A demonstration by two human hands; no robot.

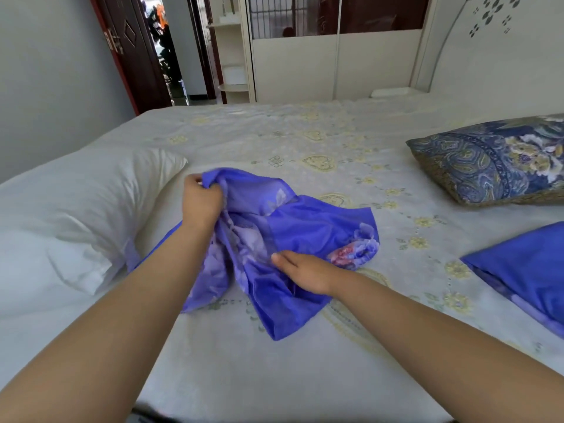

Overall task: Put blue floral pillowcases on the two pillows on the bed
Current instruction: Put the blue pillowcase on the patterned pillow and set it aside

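Blue, thin floral cloth is what both your hands are on: the loose pillowcase (274, 239) lies crumpled on the bed (305, 377), right in front of you. Your right hand (305, 271) lies flat on the near part of the pillowcase, fingers straight and together, pressing the cloth down rather than gripping it. Your left hand (201, 199) is at the far upper corner of the pillowcase with its fingers curled tight around a bunch of the fabric, lifting that corner a little off the sheet.

The pillowcase runs with its long axis from your near side, slanting away toward the left hand, and one end trails off under your left forearm toward the bare pillow. A pink-and-lilac flower print shows at its right edge.

The bed under the pillowcase wears a pale sheet with yellow heart and flower motifs. Left of the pillowcase, just beside it, lies the white pillow (76, 215) with no cover, its long side running away from you. Right of the pillowcase, well apart at the picture's edge, a second blue piece (525, 276) lies flat; whether a pillow is inside it you cannot tell. Beyond that, farther right, sits a dark paisley pillow (488, 160).

Past the pillowcase, across the bed, stand a cream wardrobe (305, 62), a carved pale headboard (500, 41) to the right, and a dark wooden door (131, 47) open to the left.
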